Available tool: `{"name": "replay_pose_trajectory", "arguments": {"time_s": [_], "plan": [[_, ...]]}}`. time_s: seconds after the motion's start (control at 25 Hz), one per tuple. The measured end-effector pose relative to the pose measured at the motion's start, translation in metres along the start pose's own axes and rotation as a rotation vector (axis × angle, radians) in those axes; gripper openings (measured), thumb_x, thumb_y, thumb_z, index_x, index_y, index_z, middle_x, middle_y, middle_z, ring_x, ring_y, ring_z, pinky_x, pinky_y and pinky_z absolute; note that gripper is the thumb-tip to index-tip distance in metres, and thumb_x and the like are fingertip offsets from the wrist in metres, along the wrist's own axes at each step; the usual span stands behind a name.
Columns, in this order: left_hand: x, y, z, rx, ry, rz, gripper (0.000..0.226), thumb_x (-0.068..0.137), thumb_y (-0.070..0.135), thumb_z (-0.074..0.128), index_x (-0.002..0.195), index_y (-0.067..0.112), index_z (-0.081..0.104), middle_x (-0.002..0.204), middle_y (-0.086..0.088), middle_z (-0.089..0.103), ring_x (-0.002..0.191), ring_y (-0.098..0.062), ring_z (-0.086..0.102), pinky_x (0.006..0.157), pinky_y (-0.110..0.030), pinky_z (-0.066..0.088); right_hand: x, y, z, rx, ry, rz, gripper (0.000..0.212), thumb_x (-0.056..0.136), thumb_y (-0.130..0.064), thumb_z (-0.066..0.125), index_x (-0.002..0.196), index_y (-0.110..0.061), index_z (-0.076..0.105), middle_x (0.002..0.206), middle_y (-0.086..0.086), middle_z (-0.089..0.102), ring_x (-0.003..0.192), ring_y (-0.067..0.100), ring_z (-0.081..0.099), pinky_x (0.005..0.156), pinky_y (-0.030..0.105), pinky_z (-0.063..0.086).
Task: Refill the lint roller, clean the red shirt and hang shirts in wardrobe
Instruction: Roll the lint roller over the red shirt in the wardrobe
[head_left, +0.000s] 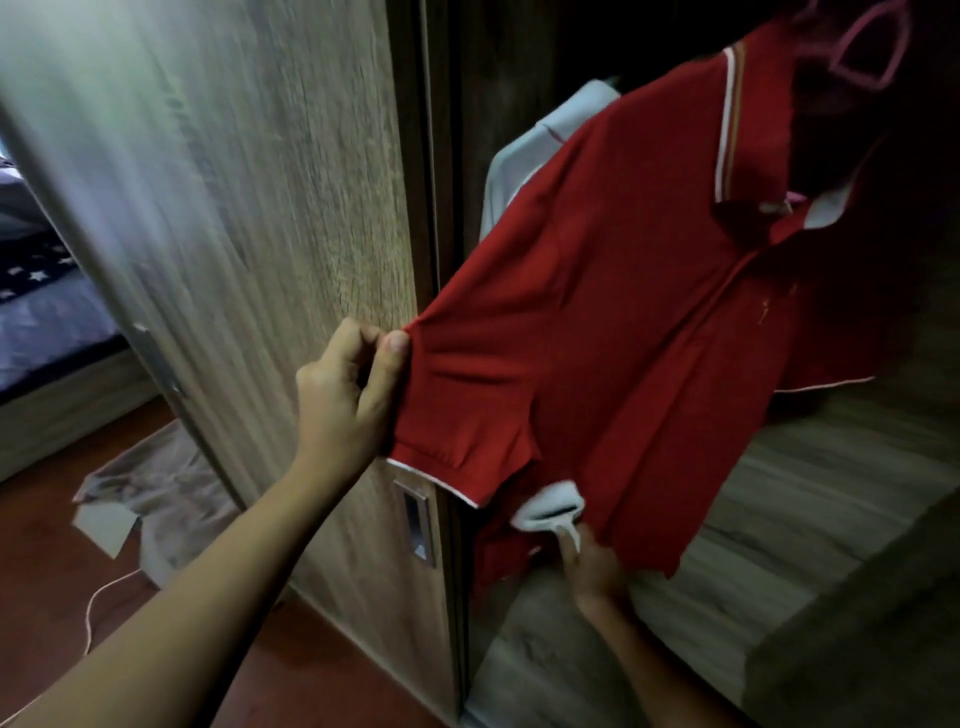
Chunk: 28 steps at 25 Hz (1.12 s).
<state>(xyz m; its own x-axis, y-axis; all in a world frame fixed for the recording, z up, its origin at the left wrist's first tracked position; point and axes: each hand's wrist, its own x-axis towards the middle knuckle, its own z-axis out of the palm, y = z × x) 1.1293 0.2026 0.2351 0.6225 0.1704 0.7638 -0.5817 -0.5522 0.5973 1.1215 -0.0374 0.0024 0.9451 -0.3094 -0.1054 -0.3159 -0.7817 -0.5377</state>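
Observation:
The red polo shirt (613, 322) with white-trimmed collar and sleeves hangs on a pink hanger (872, 57) inside the open wardrobe. My left hand (348, 389) pinches the shirt's sleeve at its upper edge and pulls it out to the left. Low down, my right hand (592, 566) holds the white lint roller (550, 512), whose head lies against the shirt's front near the hem. Behind the red shirt a pale grey-white shirt (545, 140) hangs, mostly hidden.
A wood-grain wardrobe door (291, 208) with a metal recessed handle (418, 525) stands just left of the shirt. The wardrobe shelf (779, 509) lies below. On the red-brown floor at left lie a crumpled cloth (156, 483) and a white cable (104, 597); a bed (47, 322) stands beyond.

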Motion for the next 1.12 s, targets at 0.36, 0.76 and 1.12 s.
{"name": "replay_pose_trajectory", "arguments": {"time_s": [0.36, 0.76, 1.12], "plan": [[-0.003, 0.002, 0.004, 0.001, 0.045, -0.018, 0.027, 0.089, 0.042, 0.044, 0.074, 0.019, 0.046, 0.057, 0.004, 0.050, 0.051, 0.001, 0.047, 0.051, -0.012, 0.032, 0.032, -0.088, -0.189, 0.603, 0.767, -0.493, 0.033, 0.097, -0.034, 0.032, 0.091, -0.006, 0.048, 0.063, 0.022, 0.059, 0.054, 0.036, 0.057, 0.048, 0.036, 0.031], [0.001, 0.001, -0.001, 0.007, -0.009, -0.003, 0.027, 0.087, 0.044, 0.044, 0.074, 0.020, 0.045, 0.056, 0.013, 0.053, 0.052, 0.004, 0.048, 0.051, -0.009, 0.032, 0.032, -0.019, -0.094, 0.200, 0.289, -0.153, 0.032, 0.097, -0.033, 0.038, 0.104, -0.005, 0.050, 0.090, 0.034, 0.065, 0.084, 0.049, 0.062, 0.067, 0.045, 0.046], [-0.002, 0.004, 0.002, 0.018, 0.015, -0.011, 0.024, 0.089, 0.044, 0.042, 0.068, 0.032, 0.040, 0.063, 0.011, 0.054, 0.052, 0.005, 0.046, 0.052, -0.011, 0.032, 0.059, -0.027, -0.115, 0.325, 0.414, -0.171, 0.047, 0.097, -0.042, 0.033, 0.108, -0.001, 0.052, 0.093, 0.033, 0.066, 0.084, 0.045, 0.064, 0.063, 0.040, 0.043]]}}
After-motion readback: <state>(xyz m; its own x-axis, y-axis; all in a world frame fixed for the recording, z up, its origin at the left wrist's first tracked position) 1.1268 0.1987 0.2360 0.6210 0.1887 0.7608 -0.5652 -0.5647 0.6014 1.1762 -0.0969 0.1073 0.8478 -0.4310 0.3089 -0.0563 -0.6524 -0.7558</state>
